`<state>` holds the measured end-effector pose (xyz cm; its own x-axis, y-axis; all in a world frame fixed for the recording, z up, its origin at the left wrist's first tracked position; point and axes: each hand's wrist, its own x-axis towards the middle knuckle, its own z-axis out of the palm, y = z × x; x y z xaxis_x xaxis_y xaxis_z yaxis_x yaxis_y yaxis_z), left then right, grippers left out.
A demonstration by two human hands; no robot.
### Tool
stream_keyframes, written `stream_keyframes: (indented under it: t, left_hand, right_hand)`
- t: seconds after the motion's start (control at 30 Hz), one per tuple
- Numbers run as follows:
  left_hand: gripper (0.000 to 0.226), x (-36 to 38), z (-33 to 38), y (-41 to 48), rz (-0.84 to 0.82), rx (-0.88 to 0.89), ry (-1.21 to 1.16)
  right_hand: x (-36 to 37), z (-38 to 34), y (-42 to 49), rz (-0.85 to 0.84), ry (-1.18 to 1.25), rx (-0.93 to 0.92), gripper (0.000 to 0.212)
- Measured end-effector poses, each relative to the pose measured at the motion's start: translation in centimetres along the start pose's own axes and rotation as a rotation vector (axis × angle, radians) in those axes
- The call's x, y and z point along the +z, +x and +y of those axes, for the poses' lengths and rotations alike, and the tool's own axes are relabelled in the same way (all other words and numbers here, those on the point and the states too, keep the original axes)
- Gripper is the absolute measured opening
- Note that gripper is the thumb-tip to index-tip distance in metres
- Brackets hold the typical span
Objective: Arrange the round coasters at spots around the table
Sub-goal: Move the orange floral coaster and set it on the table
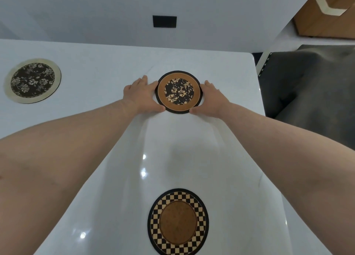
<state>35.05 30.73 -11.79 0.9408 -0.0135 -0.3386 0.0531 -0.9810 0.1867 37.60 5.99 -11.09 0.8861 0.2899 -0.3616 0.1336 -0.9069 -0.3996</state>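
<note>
A round coaster with a brown ring and a black floral centre lies flat on the white table near its far right corner. My left hand cups its left rim and my right hand cups its right rim, fingers and thumbs touching the edge. A checkered coaster with a plain brown centre lies close to me, between my forearms. At the far left sits a cream-rimmed coaster with a dark floral centre.
The table's right edge runs close to the held coaster, with a dark seat beyond it. A grey wall with a black plate stands behind the far edge. A wooden cabinet is at the upper right.
</note>
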Motion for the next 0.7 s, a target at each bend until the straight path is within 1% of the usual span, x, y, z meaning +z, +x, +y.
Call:
stream_keyframes:
  t: [0.2, 0.3, 0.43, 0.53, 0.7]
  left_hand:
    - [0.095, -0.30, 0.23, -0.11, -0.010, -0.012, 0.014]
    - [0.094, -0.51, 0.40, -0.18, -0.018, -0.013, -0.003]
    - [0.099, -0.71, 0.81, -0.44, -0.021, -0.030, -0.034]
    - [0.102, -0.58, 0.94, -0.50, -0.039, -0.032, -0.001]
    - [0.101, -0.70, 0.99, -0.41, -0.033, -0.031, 0.005]
  right_hand:
    - [0.06, -0.07, -0.24, 0.025, 0.002, -0.015, 0.092]
    - [-0.01, -0.11, -0.24, 0.011, 0.006, -0.008, 0.092]
    - [-0.19, -0.27, -0.38, 0.030, 0.048, 0.007, 0.082]
    - [-0.07, -0.23, -0.36, 0.000, 0.025, 0.007, 0.090]
    - [0.19, 0.27, -0.13, 0.007, 0.000, -0.003, 0.091]
